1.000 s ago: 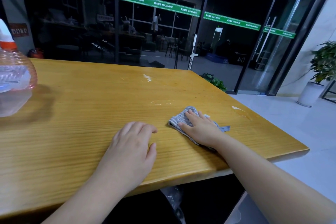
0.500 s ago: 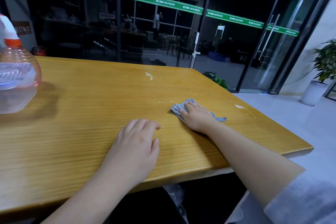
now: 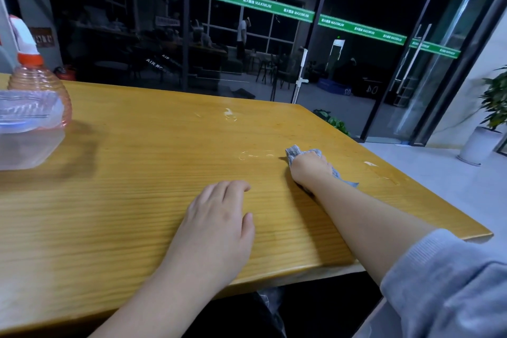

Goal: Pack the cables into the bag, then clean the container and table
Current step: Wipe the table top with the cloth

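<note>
Your right hand (image 3: 310,170) has pushed the grey cloth (image 3: 295,151) farther up the wooden table (image 3: 131,200), fingers curled over it. The cloth is soft and light; press from above. It sits beside the wet streak (image 3: 255,154). Your left hand (image 3: 219,217) rests flat, fingers together.

Grey cloth (image 3: 295,151); yellow wood-grained table (image 3: 137,186) (orange-collared spray bottle (image 3: 30,63)).

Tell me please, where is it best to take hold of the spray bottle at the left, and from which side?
Probably the narrow neck just under the orange collar of the spray bottle, coming in from its right with the left hand. The body below bulges wide and the clear container stands in front of it, so the neck looks easier to close fingers round.
</note>
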